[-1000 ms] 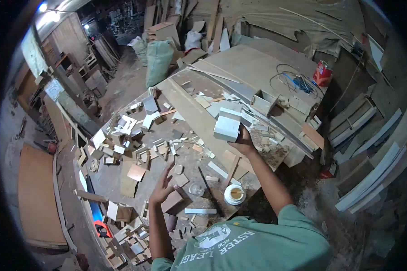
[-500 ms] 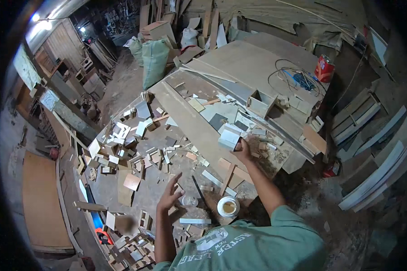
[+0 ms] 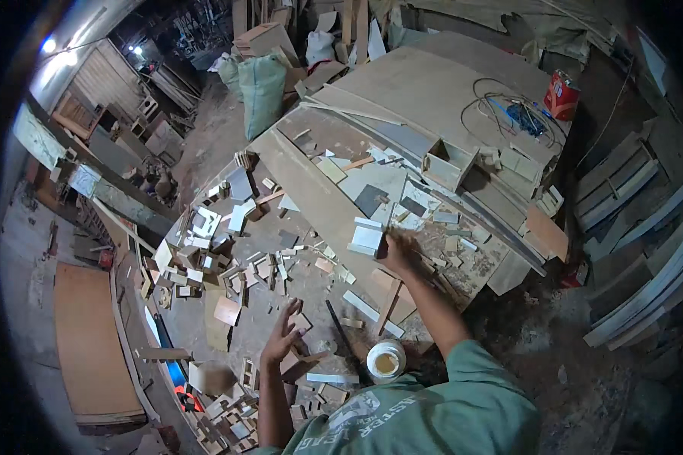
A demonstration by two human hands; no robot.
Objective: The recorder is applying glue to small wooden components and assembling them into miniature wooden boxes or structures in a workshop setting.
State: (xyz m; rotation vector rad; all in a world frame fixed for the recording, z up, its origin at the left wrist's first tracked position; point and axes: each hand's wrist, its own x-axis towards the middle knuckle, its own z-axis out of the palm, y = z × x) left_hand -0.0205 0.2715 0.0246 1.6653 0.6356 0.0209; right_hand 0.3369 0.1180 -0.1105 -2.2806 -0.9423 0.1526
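R hand [image 3: 397,252] pinching white box piece [image 3: 366,237] at its edge, resting it on counter [image 3: 311,197] just beyond glue tub [image 3: 385,360], prob. to steady it; L hand [image 3: 283,334] spread over scraps nearer tub.

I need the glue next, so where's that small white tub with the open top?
In the head view, the white tub stands low and centre on the cluttered worktable, just right of the left hand, beside the right forearm.
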